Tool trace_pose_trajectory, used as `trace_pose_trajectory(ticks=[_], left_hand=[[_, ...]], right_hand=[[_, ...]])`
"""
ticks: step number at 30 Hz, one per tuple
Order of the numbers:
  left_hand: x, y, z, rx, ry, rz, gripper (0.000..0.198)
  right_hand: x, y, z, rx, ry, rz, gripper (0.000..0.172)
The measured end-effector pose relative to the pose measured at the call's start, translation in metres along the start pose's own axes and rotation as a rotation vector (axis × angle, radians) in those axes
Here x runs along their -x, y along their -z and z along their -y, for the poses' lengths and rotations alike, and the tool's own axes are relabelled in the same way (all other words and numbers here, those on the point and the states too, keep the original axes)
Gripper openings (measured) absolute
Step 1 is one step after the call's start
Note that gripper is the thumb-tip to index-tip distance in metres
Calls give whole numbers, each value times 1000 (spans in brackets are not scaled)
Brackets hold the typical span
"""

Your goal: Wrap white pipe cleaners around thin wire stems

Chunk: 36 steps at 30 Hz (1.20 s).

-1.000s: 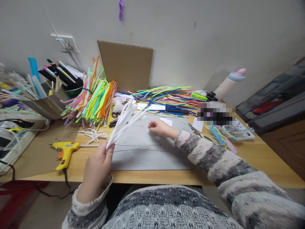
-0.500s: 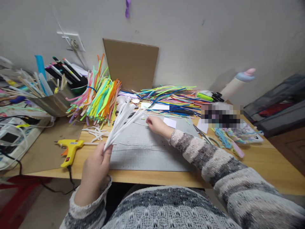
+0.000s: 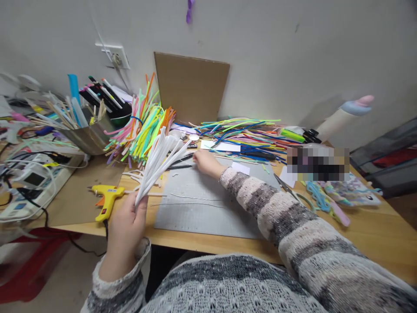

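Observation:
My left hand (image 3: 127,226) is closed around the lower ends of a bundle of white pipe cleaners (image 3: 154,167), which fans out upward and away from me. My right hand (image 3: 206,163) reaches over the far part of a grey cutting mat (image 3: 195,221), its fingers pinched together beside a black-handled tool (image 3: 180,166). What those fingers hold, if anything, is too small to make out. Two thin wires (image 3: 192,198) lie across the mat below my right hand. Short white pipe cleaner pieces (image 3: 132,176) lie behind my left hand, partly covered by the bundle.
A yellow glue gun (image 3: 109,200) lies at left, near a metal tub of sticks (image 3: 93,134) and a power strip (image 3: 48,187). Colourful pipe cleaners (image 3: 148,126) stand bundled; more (image 3: 247,130) lie along the wall by a brown board (image 3: 192,87). Scissors (image 3: 293,191) lie at right.
My right hand has moved slightly left, closer to the black-handled tool. My left hand still grips the white bundle. The view has turned a little to the left.

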State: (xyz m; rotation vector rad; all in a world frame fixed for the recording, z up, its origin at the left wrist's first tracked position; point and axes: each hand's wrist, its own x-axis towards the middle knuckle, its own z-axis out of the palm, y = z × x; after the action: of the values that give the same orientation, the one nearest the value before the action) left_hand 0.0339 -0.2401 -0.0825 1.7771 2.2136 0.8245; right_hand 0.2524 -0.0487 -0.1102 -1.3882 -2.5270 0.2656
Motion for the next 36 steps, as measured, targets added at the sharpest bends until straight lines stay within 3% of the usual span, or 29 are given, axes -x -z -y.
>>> trace_pose_trajectory(ticks=[3,7,14,18,25,29,30,32,33,34,36], left_hand=[[-2,1,-3,12,9,-25,31],[-4,9,-8,3,83,-64,33],[-6,24,1,5,176,-154,31],[-5,22,4,25,172,-207,30],[-6,17,-3,24,158,-156,33],[-9,13,-7,52,95,-97,34],[-10,11,-10,84,64,-74,34],[-12,2,-23,236,-1,22,33],[-13,-5,-32,358,-25,122,34],[-14,-12,-42,512,-28,258,35],[-15,-29,-66,773,11,643,39]], right_hand=[[-6,-9,34,-25,203,7,17],[-8,-31,61,-20,304,29,19],[-11,-38,63,-86,306,6,20],[-22,-34,77,-321,258,-15,16],[-56,-33,109,-521,179,2,21],[-36,-18,99,-562,160,-10,25],[-23,-12,95,-641,197,18,31],[9,2,89,-943,401,206,49],[26,9,87,-1133,428,259,46],[42,15,85,-1306,395,274,40],[68,25,79,-1588,234,209,29]])
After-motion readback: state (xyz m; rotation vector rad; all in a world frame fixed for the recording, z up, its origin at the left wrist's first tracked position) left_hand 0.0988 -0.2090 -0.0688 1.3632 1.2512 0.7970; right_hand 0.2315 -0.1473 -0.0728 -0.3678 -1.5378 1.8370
